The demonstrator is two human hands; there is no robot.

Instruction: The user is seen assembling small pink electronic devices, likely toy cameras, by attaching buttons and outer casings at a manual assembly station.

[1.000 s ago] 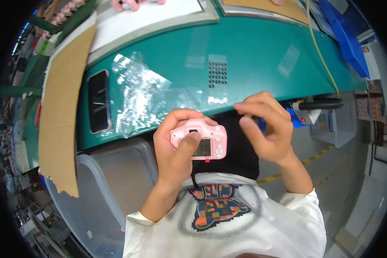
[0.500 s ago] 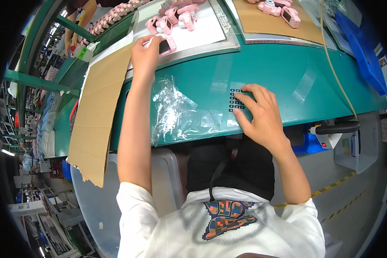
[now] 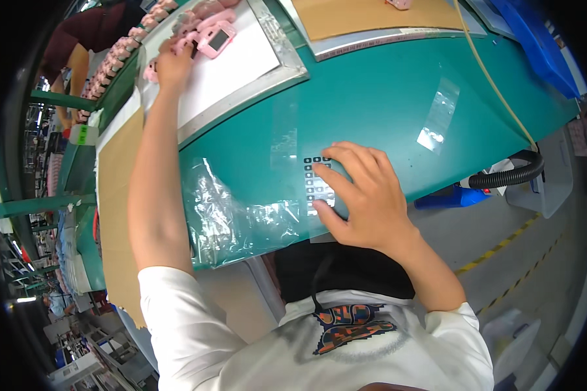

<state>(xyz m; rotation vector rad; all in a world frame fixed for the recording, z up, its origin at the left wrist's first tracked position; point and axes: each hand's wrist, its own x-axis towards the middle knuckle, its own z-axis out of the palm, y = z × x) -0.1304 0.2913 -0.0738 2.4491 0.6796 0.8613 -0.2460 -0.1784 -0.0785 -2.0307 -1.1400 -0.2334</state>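
My left hand (image 3: 174,64) reaches to the far left, its fingers bent around a pink toy camera (image 3: 193,40) in a heap on a white-lined tray (image 3: 231,81). The fingertips are partly hidden among the pink bodies. Beside it lies another pink toy camera (image 3: 216,40), its dark screen facing up. My right hand (image 3: 366,195) rests palm down over the green table (image 3: 385,85), fingers spread. Thumb and index finger touch a clear sheet of small black square stickers (image 3: 309,176); the hand covers part of that sheet.
A crumpled clear plastic bag (image 3: 231,218) lies left of the sticker sheet. Clear strips (image 3: 439,117) lie on the table. Brown cardboard (image 3: 120,215) is at the left, and a cardboard-lined tray (image 3: 378,19) stands farther back. A pale cable (image 3: 492,81) crosses the right side. A co-worker's arm (image 3: 78,72) shows at far left.
My left hand has moved farther and left, from the tray's near edge into the heap of toy cameras. The view has shifted. My right hand stays at the sticker sheet.
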